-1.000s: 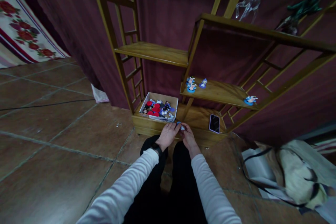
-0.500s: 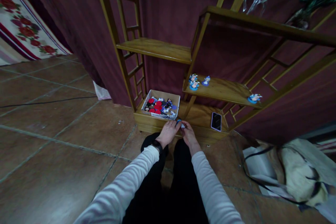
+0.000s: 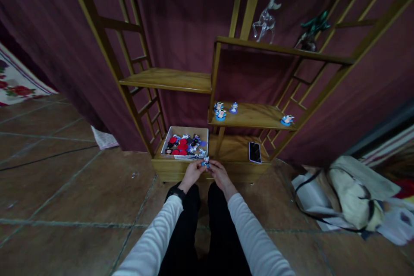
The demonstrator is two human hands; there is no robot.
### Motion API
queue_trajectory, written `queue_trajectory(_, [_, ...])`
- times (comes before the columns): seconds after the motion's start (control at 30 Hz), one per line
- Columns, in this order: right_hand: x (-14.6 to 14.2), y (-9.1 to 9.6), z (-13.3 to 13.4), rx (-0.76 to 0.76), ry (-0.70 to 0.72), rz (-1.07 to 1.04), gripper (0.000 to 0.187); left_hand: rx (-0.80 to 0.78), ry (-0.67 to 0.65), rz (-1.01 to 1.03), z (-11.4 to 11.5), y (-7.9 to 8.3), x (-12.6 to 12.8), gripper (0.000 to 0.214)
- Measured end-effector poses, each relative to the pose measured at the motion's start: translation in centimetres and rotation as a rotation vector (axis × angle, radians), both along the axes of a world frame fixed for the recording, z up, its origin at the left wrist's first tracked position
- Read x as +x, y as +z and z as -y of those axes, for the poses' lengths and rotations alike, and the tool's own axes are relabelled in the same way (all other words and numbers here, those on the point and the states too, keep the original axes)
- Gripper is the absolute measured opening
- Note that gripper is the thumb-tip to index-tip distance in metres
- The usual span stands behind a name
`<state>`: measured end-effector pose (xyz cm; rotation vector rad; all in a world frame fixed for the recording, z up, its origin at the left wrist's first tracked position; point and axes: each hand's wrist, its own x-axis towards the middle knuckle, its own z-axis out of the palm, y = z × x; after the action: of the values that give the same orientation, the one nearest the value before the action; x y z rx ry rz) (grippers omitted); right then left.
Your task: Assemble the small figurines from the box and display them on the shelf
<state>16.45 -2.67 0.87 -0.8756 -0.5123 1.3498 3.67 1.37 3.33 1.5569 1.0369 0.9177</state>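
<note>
Between my fingertips, just in front of the cardboard box (image 3: 186, 131), is a small figurine (image 3: 206, 161) with a pale body and a blue base. My left hand (image 3: 192, 174) pinches it from the left, and my right hand (image 3: 221, 175) grips it from the right. Inside the box lie several more figurines and red discs (image 3: 183, 144). On the middle shelf (image 3: 255, 116), two blue-based figurines (image 3: 220, 114) stand close together at the left end, a purple-and-white figurine (image 3: 233, 108) is beside them, and another blue-based figurine (image 3: 286, 120) stands at the right end.
A phone (image 3: 255, 152) lies on the bottom board of the wooden rack. Higher up stand a clear glass deer (image 3: 265, 21) and a dark green ornament (image 3: 313, 30). Bags (image 3: 351, 194) lie on the floor at the right. A black cable (image 3: 48, 157) crosses the tiles at left.
My view has tilted up and turned right, so more of the upper rack shows. The figurine in my hands has turned upright and shows more plainly between the fingers.
</note>
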Motion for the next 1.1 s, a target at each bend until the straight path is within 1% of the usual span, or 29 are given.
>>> queue_trajectory(0.07, [0.0,0.1,0.0,-0.013,-0.011,-0.005,0.029,-0.085,-0.018,0.103,-0.2,-0.2,0.1,0.046])
queue_trajectory(0.13, [0.0,0.2,0.0,-0.016,-0.017,-0.003,0.029,-0.148,-0.040,0.160,-0.3,-0.3,0.2,0.051])
queue_trajectory(0.23, [0.0,0.4,0.1,0.001,-0.037,0.020,0.031,-0.194,-0.075,0.183,-0.4,-0.3,0.3,0.051])
queue_trajectory(0.3, [-0.1,0.4,0.2,0.009,-0.050,0.053,0.032,-0.210,-0.054,0.191,-0.6,-0.3,0.2,0.050])
queue_trajectory(0.53, [0.0,0.5,0.3,-0.003,-0.007,0.174,0.038,-0.267,-0.062,0.135,-1.1,-0.2,0.2,0.048])
queue_trajectory(0.77, [0.2,0.5,0.1,-0.022,-0.035,0.264,0.044,-0.287,-0.051,0.106,-0.6,0.7,0.5,0.042])
queue_trajectory(0.87, [0.3,0.6,0.1,-0.042,-0.035,0.305,0.042,-0.302,-0.050,0.100,-0.5,0.8,0.5,0.042])
queue_trajectory(1.0, [0.3,0.6,0.3,-0.019,-0.018,0.354,0.037,-0.317,-0.059,0.093,-0.8,0.4,0.5,0.044])
queue_trajectory(1.1, [0.4,0.6,0.4,0.017,-0.030,0.416,0.029,-0.307,-0.019,0.089,-1.0,0.3,0.6,0.047])
